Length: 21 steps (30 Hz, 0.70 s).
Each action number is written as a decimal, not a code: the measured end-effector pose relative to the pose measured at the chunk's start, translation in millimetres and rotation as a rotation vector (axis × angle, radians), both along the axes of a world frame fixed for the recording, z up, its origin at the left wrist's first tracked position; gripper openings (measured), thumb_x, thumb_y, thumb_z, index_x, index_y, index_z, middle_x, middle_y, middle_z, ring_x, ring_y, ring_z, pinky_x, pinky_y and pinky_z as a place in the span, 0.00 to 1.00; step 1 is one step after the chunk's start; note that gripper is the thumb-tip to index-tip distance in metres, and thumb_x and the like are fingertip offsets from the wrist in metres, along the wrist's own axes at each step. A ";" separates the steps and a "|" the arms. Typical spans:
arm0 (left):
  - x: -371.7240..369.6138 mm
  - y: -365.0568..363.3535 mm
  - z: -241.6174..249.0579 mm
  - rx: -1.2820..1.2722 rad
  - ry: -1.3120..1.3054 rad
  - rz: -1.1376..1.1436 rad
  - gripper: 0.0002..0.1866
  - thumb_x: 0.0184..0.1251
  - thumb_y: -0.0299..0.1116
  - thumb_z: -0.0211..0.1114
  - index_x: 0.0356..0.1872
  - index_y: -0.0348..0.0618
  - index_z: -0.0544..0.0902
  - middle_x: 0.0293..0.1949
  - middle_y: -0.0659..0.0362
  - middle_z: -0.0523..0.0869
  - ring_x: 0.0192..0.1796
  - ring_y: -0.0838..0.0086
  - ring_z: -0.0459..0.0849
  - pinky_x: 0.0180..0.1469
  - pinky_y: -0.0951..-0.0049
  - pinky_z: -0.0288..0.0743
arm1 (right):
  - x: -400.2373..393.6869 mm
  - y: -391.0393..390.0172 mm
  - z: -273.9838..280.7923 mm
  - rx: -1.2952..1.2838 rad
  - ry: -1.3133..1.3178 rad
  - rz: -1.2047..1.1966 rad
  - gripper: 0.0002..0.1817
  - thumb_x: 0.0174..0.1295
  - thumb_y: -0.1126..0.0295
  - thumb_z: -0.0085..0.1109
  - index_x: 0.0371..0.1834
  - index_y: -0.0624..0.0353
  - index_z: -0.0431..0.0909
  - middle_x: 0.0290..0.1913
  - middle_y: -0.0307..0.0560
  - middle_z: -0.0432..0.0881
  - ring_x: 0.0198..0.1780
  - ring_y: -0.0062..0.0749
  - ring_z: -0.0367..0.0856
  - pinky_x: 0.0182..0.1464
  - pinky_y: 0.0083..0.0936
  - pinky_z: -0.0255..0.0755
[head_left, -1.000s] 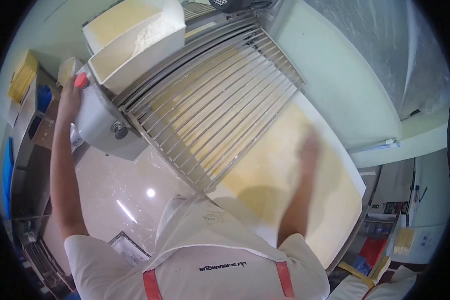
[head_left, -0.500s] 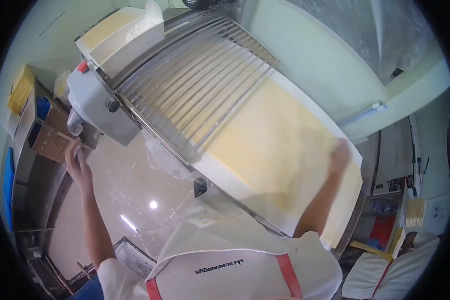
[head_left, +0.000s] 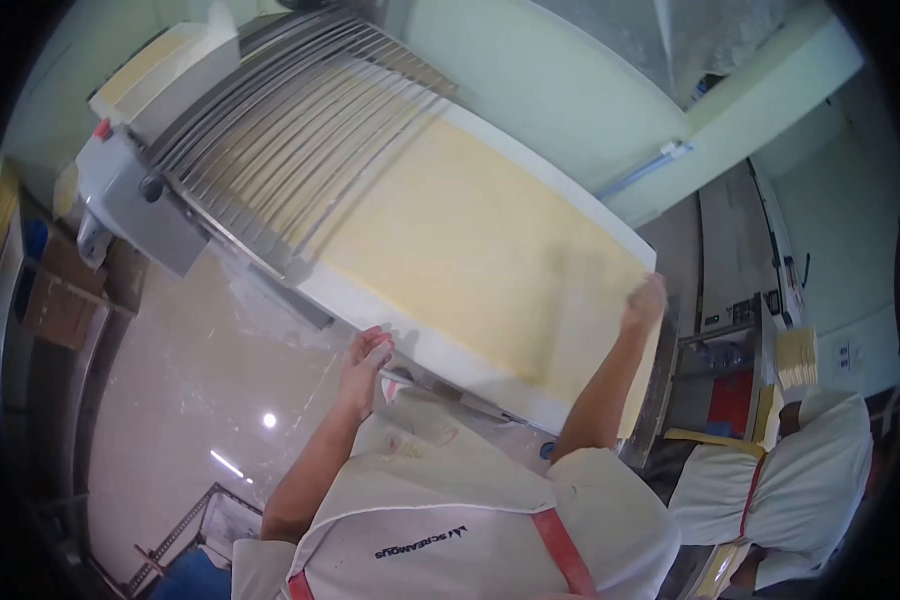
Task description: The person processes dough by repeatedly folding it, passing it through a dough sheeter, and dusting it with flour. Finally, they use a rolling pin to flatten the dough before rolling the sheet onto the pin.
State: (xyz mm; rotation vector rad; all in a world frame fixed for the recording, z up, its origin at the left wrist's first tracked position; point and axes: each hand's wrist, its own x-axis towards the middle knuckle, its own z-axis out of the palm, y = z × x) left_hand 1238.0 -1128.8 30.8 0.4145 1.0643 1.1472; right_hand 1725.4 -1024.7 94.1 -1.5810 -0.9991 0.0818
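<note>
Your right hand (head_left: 644,303), grip unclear, rests on the pale yellow dough sheet (head_left: 470,240), centre frame; your left hand (head_left: 366,358), fingers loosely curled and empty, touches the white conveyor belt edge (head_left: 390,318).

Our right hand (head_left: 644,303) is blurred, so we cannot tell its grip on the dough (head_left: 470,240). The guard (head_left: 270,130) hides the rollers; a co-worker (head_left: 805,480) is cut off.

My left hand (head_left: 365,358) sits near the middle of the frame, fingers bent a little, arm reaching up from the bottom. My right hand (head_left: 643,303) is out to the right, blurry, arm stretched straight.
</note>
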 end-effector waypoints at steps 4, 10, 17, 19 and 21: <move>37.6 34.7 -24.8 -0.003 -0.097 0.188 0.17 0.65 0.29 0.60 0.53 0.36 0.71 0.48 0.54 0.79 0.51 0.70 0.77 0.54 0.71 0.71 | -94.3 30.4 -55.7 -0.298 -0.188 0.346 0.16 0.69 0.61 0.45 0.50 0.58 0.77 0.39 0.45 0.81 0.37 0.27 0.78 0.41 0.28 0.73; 8.7 111.4 -46.2 -0.211 -0.119 0.363 0.05 0.61 0.28 0.60 0.37 0.44 0.77 0.28 0.66 0.74 0.34 0.81 0.73 0.38 0.83 0.65 | -205.4 -36.7 -59.3 -0.612 0.509 0.757 0.15 0.67 0.60 0.52 0.48 0.57 0.80 0.24 0.36 0.71 0.26 0.17 0.65 0.30 0.19 0.63; -30.5 139.8 -56.1 -0.056 0.002 0.448 0.18 0.65 0.29 0.58 0.55 0.40 0.71 0.43 0.58 0.80 0.45 0.73 0.80 0.48 0.74 0.75 | -7.2 -92.1 -65.4 0.069 0.866 0.077 0.12 0.62 0.77 0.43 0.40 0.57 0.78 0.25 0.30 0.63 0.25 0.17 0.63 0.29 0.17 0.65; -26.1 135.9 -74.6 -0.074 -0.061 0.326 0.18 0.66 0.29 0.57 0.56 0.39 0.70 0.47 0.56 0.80 0.50 0.71 0.80 0.53 0.70 0.76 | 68.8 -123.0 -73.2 0.658 0.511 -0.280 0.12 0.66 0.71 0.43 0.47 0.60 0.75 0.29 0.35 0.70 0.31 0.17 0.72 0.32 0.17 0.71; -11.1 130.1 -76.6 -0.084 -0.124 0.218 0.16 0.70 0.28 0.54 0.57 0.38 0.69 0.49 0.54 0.80 0.53 0.68 0.80 0.57 0.68 0.76 | 114.5 -129.2 -85.9 0.453 0.126 -0.627 0.11 0.69 0.71 0.40 0.45 0.60 0.74 0.33 0.37 0.72 0.34 0.21 0.74 0.34 0.21 0.72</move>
